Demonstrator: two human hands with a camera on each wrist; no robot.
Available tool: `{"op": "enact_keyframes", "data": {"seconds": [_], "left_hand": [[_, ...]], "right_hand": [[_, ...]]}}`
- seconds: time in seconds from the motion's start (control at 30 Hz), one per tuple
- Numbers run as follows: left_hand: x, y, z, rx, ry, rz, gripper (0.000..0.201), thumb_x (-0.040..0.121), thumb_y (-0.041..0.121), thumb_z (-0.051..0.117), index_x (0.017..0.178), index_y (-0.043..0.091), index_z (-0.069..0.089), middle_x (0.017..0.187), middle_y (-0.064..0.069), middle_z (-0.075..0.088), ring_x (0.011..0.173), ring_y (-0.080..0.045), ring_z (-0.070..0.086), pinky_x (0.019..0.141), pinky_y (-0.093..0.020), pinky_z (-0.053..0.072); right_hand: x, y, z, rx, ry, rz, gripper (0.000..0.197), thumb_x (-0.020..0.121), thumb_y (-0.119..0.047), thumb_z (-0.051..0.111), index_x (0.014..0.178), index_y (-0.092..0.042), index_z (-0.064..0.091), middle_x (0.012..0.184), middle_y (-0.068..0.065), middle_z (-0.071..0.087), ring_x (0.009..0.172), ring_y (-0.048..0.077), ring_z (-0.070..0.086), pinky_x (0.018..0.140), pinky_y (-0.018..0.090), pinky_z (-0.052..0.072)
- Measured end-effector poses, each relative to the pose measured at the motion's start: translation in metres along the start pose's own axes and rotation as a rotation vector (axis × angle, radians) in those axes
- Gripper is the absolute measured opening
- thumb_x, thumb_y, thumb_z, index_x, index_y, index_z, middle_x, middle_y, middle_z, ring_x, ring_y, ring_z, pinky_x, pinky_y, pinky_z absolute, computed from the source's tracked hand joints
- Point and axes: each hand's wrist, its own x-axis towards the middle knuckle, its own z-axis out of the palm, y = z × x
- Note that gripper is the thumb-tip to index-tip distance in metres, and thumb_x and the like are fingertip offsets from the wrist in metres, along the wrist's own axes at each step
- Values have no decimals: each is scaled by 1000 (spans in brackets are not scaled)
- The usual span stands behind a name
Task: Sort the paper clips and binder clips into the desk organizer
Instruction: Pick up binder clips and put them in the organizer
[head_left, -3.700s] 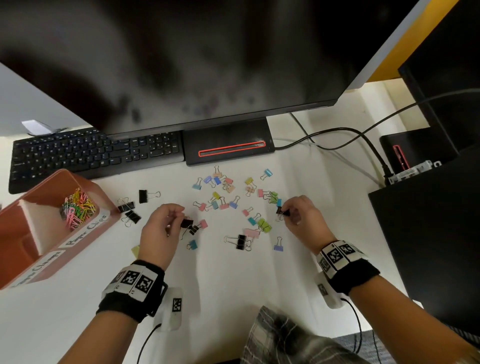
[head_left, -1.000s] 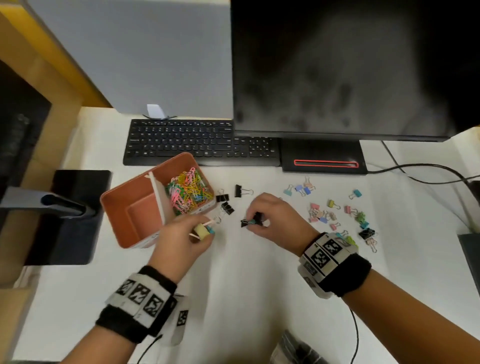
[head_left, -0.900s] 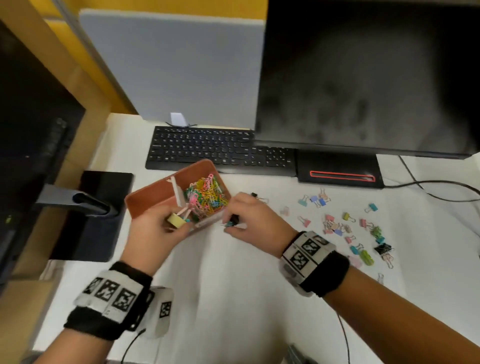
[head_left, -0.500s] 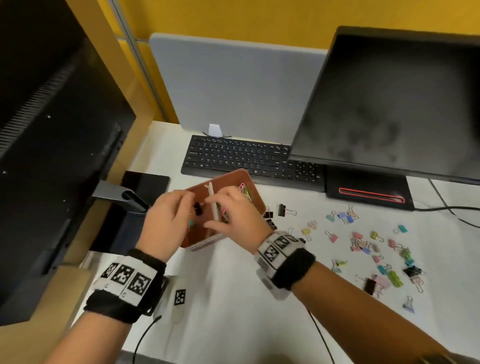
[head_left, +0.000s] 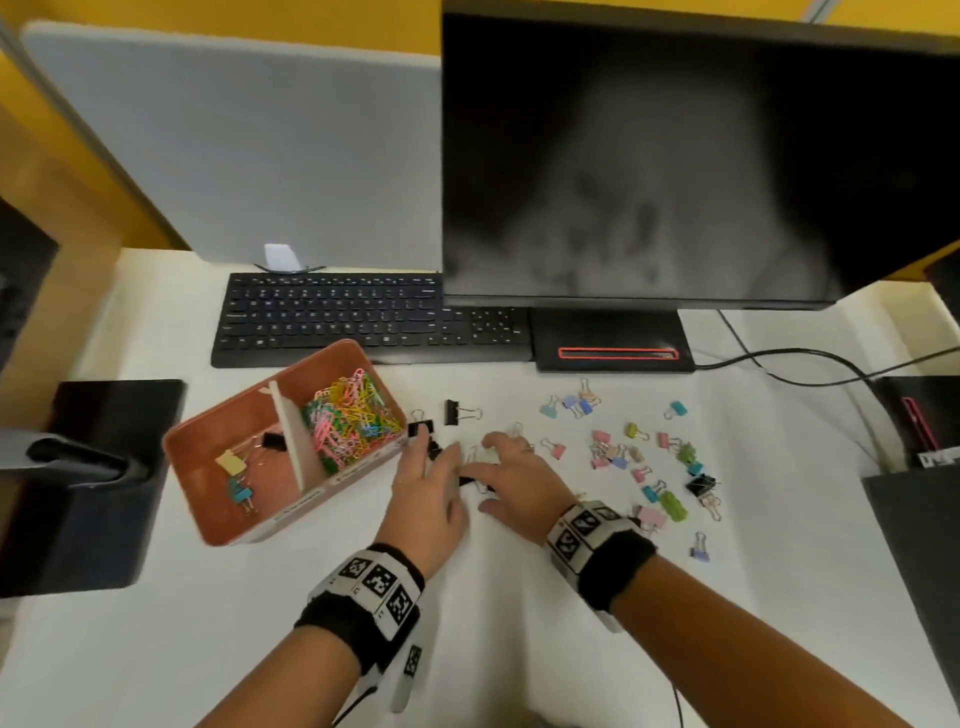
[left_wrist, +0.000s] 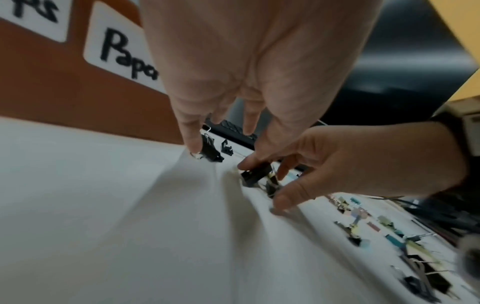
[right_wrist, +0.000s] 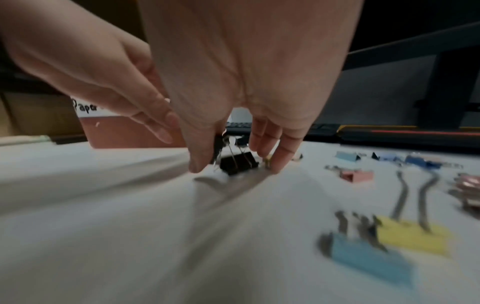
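Observation:
The orange desk organizer (head_left: 224, 525) stands at the left. Its right compartment holds a heap of coloured paper clips (head_left: 348, 415); the left one holds a few binder clips (head_left: 236, 467). Both hands are on the cloth just right of it. My left hand (head_left: 431, 457) reaches forward with straight fingers, and its index fingertip (left_wrist: 193, 146) touches a small black binder clip (left_wrist: 211, 151). My right hand (right_wrist: 233, 164) curves its thumb and fingers round another black binder clip (right_wrist: 239, 162) that lies on the cloth. Several coloured binder clips (head_left: 623, 457) lie scattered to the right.
A black keyboard (head_left: 332, 317) and the monitor's base (head_left: 613, 338) lie behind the clips. Another monitor's dark base (head_left: 78, 493) sits left of the organizer. Cables (head_left: 810, 364) and dark boxes (head_left: 919, 545) are at the right. More black binder clips (head_left: 452, 413) lie near the organizer.
Both hands have left the organizer and come back to the cloth on its right. The clips they carried now lie in the left compartment. The head view has swung right.

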Motion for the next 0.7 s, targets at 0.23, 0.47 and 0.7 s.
{"op": "enact_keyframes", "data": {"seconds": [0.23, 0.47, 0.7], "left_hand": [[26, -8, 17, 213, -33, -61, 53, 86, 6, 47, 137, 18, 37, 144, -7, 29, 127, -33, 33, 104, -42, 37], [27, -9, 22, 167, -15, -45, 39, 83, 4, 53, 119, 21, 54, 116, -2, 49, 105, -25, 46, 93, -31, 41], [41, 9, 18, 62, 139, -119, 68, 77, -2, 60, 135, 23, 37, 142, -8, 19, 113, -26, 50, 93, -36, 50]], "right_hand": [[-10, 23, 10, 185, 77, 37, 23, 90, -8, 54, 110, -13, 64, 111, 8, 51, 104, 24, 48, 93, 29, 43], [-15, 41, 3, 269, 74, 11, 20, 88, -9, 56, 104, -13, 67, 107, 6, 55, 101, 19, 50, 92, 24, 41], [-20, 48, -17, 354, 128, -9, 20, 85, -9, 61, 103, -13, 69, 100, 3, 57, 95, 13, 52, 88, 17, 38]]}}
